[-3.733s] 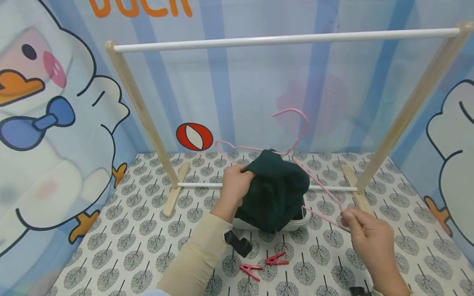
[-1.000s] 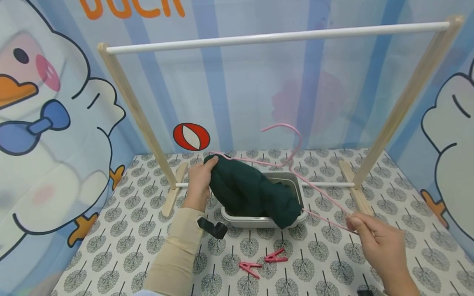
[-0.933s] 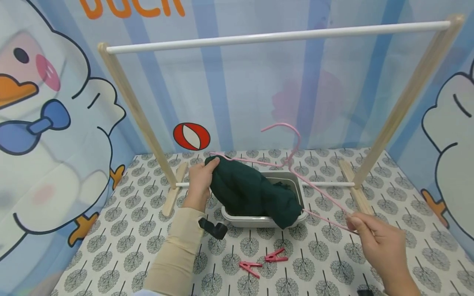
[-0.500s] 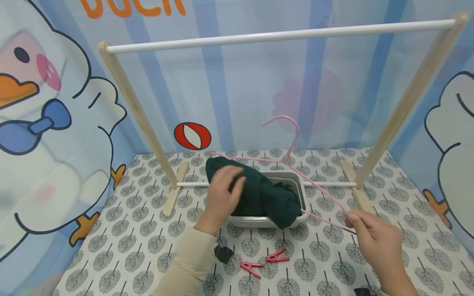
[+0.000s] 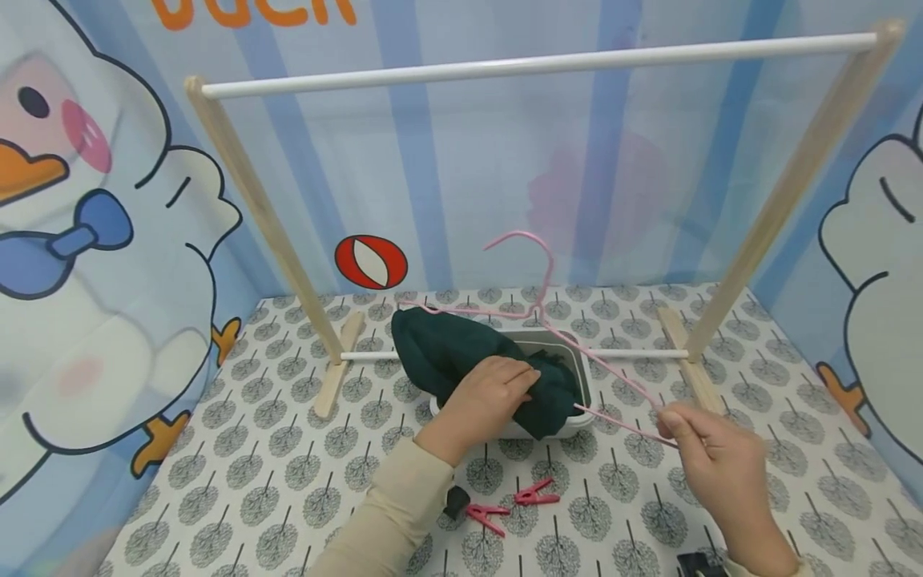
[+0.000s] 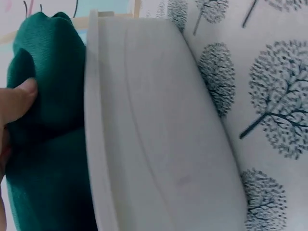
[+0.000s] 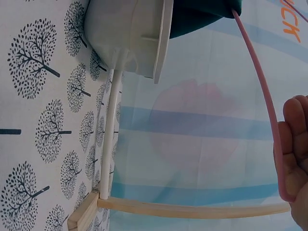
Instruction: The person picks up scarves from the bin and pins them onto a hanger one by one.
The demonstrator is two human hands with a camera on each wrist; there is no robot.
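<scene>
My right hand (image 5: 710, 469) grips the right corner of a pink wire hanger (image 5: 598, 361), whose hook points up. In the right wrist view, the pink hanger (image 7: 262, 82) curves down to the fingers. Its lower bar runs into a bunched dark green cloth (image 5: 447, 344), and the left shoulder end shows behind the cloth's far edge. My left hand (image 5: 483, 401) holds the cloth near its middle, fingers bent over it. The thumb (image 6: 28, 90) presses on the cloth (image 6: 53, 96) in the left wrist view. The cloth lies over a white tub (image 5: 582, 377).
A wooden rack with a white top rail (image 5: 541, 66) stands over the tub; its lower white bar (image 5: 642, 353) passes behind. Two pink clothespins (image 5: 486, 517) lie on the tree-print tablecloth (image 5: 288, 473) in front. A duck-print backdrop (image 5: 476, 184) hangs behind.
My left hand has let go of the cloth's left end and moved right, taking hold nearer its middle. The hanger's hook has shifted slightly left; my right hand keeps its grip.
</scene>
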